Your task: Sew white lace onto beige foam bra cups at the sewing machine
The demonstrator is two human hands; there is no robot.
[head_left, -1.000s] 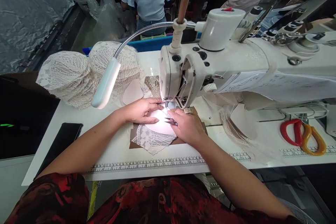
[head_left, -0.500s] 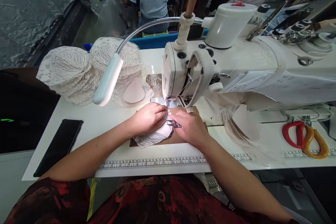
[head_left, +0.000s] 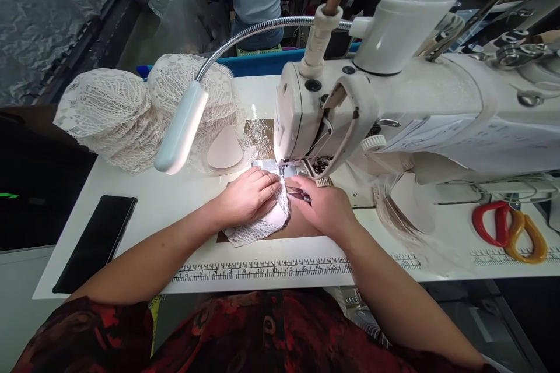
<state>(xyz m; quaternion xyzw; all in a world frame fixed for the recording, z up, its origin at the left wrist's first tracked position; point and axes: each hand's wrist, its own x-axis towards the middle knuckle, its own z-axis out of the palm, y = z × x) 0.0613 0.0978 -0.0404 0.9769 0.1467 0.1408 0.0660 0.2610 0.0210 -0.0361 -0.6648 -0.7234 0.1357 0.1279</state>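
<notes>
A white lace piece (head_left: 258, 227) lies folded on the table under the needle of a white sewing machine (head_left: 394, 105). My left hand (head_left: 249, 195) rests on top of the lace, fingers curled and pressing it down just left of the needle. My right hand (head_left: 326, 207) is closed on small metal tweezers (head_left: 297, 193), whose tips point left toward the lace edge beside the presser foot. A thimble ring sits on one right finger.
Stacks of lace cups (head_left: 126, 113) fill the back left, with a gooseneck lamp (head_left: 181, 128) above them. A black phone (head_left: 96, 242) lies at the left edge, red and orange scissors (head_left: 510, 230) at the right. Two people sit beyond the table.
The lace, flat and spread a second ago, is now bunched and folded under my left hand. Both hands have shifted slightly toward the needle.
</notes>
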